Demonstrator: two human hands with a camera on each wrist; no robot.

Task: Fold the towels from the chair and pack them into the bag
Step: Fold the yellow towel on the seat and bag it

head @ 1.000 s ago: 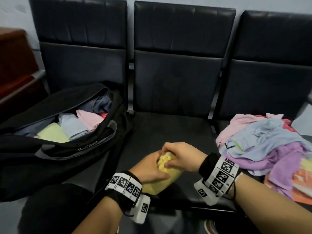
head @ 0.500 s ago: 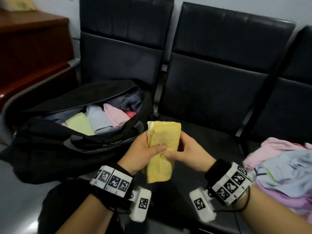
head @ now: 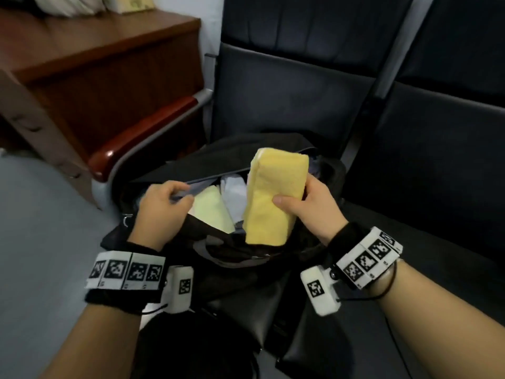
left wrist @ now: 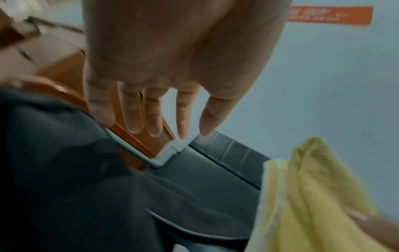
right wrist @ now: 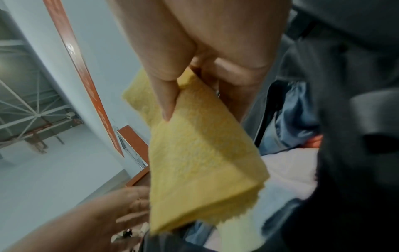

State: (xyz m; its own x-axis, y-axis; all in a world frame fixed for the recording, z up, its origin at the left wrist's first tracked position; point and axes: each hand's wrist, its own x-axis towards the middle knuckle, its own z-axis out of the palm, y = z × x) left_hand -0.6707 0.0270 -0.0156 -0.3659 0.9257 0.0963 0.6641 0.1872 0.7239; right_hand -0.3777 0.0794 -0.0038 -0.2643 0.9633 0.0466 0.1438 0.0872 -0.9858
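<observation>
My right hand (head: 300, 201) grips a folded yellow towel (head: 273, 198), thumb on its front and fingers behind. The towel is held upright over the open black bag (head: 224, 157) and also shows in the right wrist view (right wrist: 200, 153) and the left wrist view (left wrist: 302, 204). Inside the bag lie folded towels, a pale yellow one (head: 210, 209) and a white one (head: 235, 192). My left hand (head: 180, 194) is at the bag's left rim; in the left wrist view its fingers (left wrist: 151, 119) are straight and hold nothing.
The bag sits on the leftmost black seat (head: 300, 91) of a row. A wooden armrest (head: 142, 135) and a brown wooden cabinet (head: 95, 64) stand to the left. Another black seat (head: 437, 187) is at the right, grey floor at the lower left.
The yellow towel was lifted off the middle seat and carried left over the bag. My left hand let go of it and moved to the bag's rim.
</observation>
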